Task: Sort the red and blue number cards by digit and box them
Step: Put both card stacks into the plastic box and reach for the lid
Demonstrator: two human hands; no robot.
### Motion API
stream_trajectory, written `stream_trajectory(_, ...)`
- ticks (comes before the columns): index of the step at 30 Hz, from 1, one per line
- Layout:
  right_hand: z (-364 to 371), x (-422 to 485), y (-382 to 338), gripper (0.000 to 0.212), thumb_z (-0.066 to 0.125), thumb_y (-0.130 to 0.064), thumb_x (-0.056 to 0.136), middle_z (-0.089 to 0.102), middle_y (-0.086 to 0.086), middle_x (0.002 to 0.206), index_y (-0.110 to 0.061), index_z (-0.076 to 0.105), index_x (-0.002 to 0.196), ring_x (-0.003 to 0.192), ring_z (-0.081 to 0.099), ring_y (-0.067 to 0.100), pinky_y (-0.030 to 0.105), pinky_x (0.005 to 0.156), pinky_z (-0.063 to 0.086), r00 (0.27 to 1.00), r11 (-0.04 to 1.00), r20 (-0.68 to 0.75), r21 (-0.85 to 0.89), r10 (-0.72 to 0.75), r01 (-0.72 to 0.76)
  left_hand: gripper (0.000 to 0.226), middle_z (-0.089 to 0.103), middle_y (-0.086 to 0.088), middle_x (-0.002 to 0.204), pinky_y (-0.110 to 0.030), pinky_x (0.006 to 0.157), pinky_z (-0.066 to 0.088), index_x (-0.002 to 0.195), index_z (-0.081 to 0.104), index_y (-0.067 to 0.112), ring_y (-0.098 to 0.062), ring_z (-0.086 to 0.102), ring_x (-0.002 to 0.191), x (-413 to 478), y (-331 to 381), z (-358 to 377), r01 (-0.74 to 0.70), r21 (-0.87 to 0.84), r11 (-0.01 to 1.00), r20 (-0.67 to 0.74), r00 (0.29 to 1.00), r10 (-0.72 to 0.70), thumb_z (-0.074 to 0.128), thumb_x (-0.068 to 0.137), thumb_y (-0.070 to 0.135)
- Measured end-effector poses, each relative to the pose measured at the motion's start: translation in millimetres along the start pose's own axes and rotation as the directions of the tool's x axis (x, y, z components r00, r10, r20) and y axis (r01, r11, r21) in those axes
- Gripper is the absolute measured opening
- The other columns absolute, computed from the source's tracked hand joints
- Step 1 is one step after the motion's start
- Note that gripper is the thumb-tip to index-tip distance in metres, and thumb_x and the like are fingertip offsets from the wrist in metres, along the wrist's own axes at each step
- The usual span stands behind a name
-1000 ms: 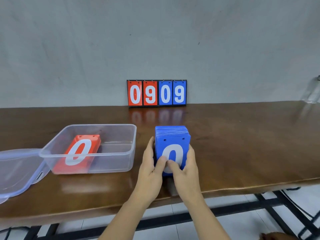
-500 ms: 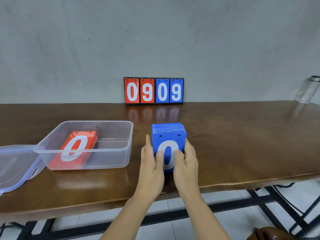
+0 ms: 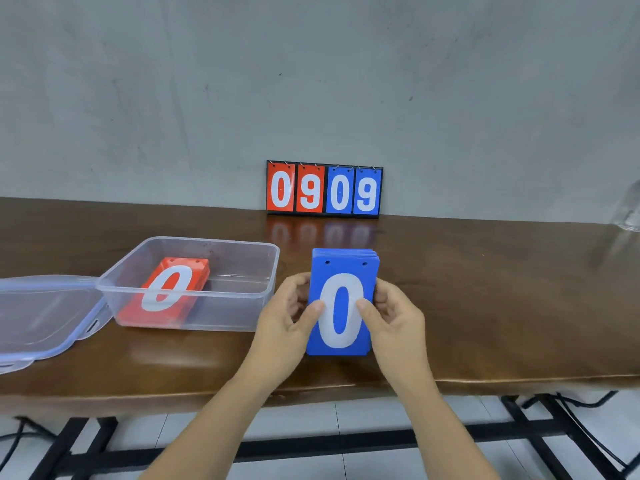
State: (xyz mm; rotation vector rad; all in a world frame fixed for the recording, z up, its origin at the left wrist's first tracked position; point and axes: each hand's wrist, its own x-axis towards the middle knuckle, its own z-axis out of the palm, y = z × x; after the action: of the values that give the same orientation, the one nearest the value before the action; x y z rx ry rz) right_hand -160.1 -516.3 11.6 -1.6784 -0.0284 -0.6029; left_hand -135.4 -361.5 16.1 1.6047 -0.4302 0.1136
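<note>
I see L grip (image 3: 287, 317) & R grip (image 3: 394, 320) both clamped on the sides of the blue 0-card stack (image 3: 341, 306), thumbs on its face, by the near edge of the surface (image 3: 485, 306). Red 0-card stack (image 3: 173, 289) lies in the clear box (image 3: 194, 315), left.

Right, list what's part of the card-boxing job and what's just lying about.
Job: blue cards, gripped by left hand and right hand; red cards in the clear box; lid.
Lying about: scoreboard by the wall; clear bottle at far right.

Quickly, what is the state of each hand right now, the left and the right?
Left hand: holds the blue card stack by its left edge, thumb on the front.
Right hand: holds the same stack by its right edge, thumb on the front.
</note>
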Motion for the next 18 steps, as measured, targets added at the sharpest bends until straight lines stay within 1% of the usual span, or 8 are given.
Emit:
stream_trajectory(2, -4, 7, -21, 0.024, 0.063, -0.006, 0.089, 0.073, -0.01, 0.096, -0.022, 0.065, 0.107, 0.089, 0.069, 0.009, 0.02, 0.069, 0.055, 0.996, 0.999, 0.088, 0.053, -0.005, 0.0, 0.032, 0.069, 0.013, 0.109, -0.027, 0.079, 0.058, 0.115, 0.054, 0.03, -0.006, 0.066, 0.104, 2, 19, -15, 0.051, -0.034, 0.998, 0.037, 0.998, -0.05, 0.063, 0.084, 0.028)
stream_trajectory(6, 7, 26, -54, 0.018, 0.068, -0.011, 0.085, 0.074, -0.003, 0.094, -0.017, 0.066, 0.102, 0.087, 0.071, 0.012, 0.022, 0.064, 0.057, 0.975, 0.988, 0.215, 0.129, 0.055, -0.084, 0.041, 0.072, 0.006, 0.105, -0.04, 0.081, 0.059, 0.114, 0.056, 0.022, -0.015, 0.07, 0.098, 10, 52, -47, 0.203, -0.126, 0.971, 0.055, 0.979, -0.197, 0.067, 0.076, 0.029)
stream_trajectory(9, 28, 39, -71, 0.018, 0.069, -0.017, 0.083, 0.074, -0.003, 0.095, -0.017, 0.064, 0.1, 0.086, 0.072, 0.011, 0.023, 0.065, 0.059, 0.959, 0.987, 0.269, 0.105, 0.091, -0.123, 0.049, 0.073, -0.001, 0.106, -0.045, 0.085, 0.057, 0.117, 0.057, 0.014, -0.022, 0.071, 0.096, 19, 65, -70, 0.233, -0.151, 0.961, 0.044, 0.972, -0.229, 0.068, 0.072, 0.029)
stream_trajectory(11, 44, 47, -77, 0.019, 0.069, -0.017, 0.083, 0.074, -0.003, 0.095, -0.015, 0.065, 0.102, 0.085, 0.072, 0.011, 0.025, 0.066, 0.059, 0.952, 0.987, 0.288, 0.093, 0.1, -0.132, 0.044, 0.073, -0.006, 0.105, -0.047, 0.086, 0.055, 0.117, 0.058, 0.01, -0.025, 0.071, 0.095, 27, 68, -85, 0.26, -0.173, 0.95, 0.024, 0.965, -0.26, 0.068, 0.077, 0.025)
stream_trajectory(12, 52, 51, -79, 0.019, 0.069, -0.017, 0.084, 0.074, -0.002, 0.096, -0.014, 0.065, 0.102, 0.085, 0.072, 0.011, 0.025, 0.067, 0.059, 0.95, 0.987, 0.294, 0.089, 0.102, -0.134, 0.037, 0.073, -0.009, 0.105, -0.047, 0.085, 0.056, 0.116, 0.058, 0.009, -0.026, 0.071, 0.094, 32, 68, -92, 0.276, -0.183, 0.944, 0.015, 0.96, -0.278, 0.067, 0.082, 0.021)
stream_trajectory(14, 68, 58, -79, 0.016, 0.069, -0.018, 0.084, 0.074, -0.003, 0.095, -0.017, 0.064, 0.099, 0.085, 0.072, 0.01, 0.024, 0.066, 0.059, 0.948, 0.989, 0.3, 0.066, 0.11, -0.136, 0.027, 0.073, -0.011, 0.102, -0.043, 0.077, 0.06, 0.114, 0.059, 0.007, -0.026, 0.072, 0.09, 41, 66, -106, 0.308, -0.199, 0.93, 0.007, 0.95, -0.313, 0.064, 0.088, 0.014)
stream_trajectory(16, 84, 64, -78, 0.012, 0.07, -0.02, 0.084, 0.074, -0.005, 0.093, -0.02, 0.064, 0.095, 0.083, 0.072, 0.008, 0.02, 0.062, 0.057, 0.945, 0.988, 0.303, 0.057, 0.123, -0.147, 0.024, 0.074, -0.011, 0.099, -0.036, 0.067, 0.061, 0.113, 0.06, 0.006, -0.024, 0.073, 0.085, 51, 63, -119, 0.325, -0.218, 0.92, 0.017, 0.944, -0.329, 0.062, 0.09, 0.011)
stream_trajectory(18, 97, 70, -76, 0.011, 0.07, -0.02, 0.084, 0.074, -0.007, 0.091, -0.021, 0.063, 0.093, 0.083, 0.072, 0.007, 0.018, 0.058, 0.056, 0.943, 0.986, 0.302, 0.049, 0.14, -0.162, 0.023, 0.074, -0.01, 0.098, -0.032, 0.063, 0.06, 0.112, 0.06, 0.005, -0.021, 0.073, 0.082, 60, 59, -132, 0.338, -0.224, 0.914, 0.036, 0.94, -0.339, 0.061, 0.09, 0.011)
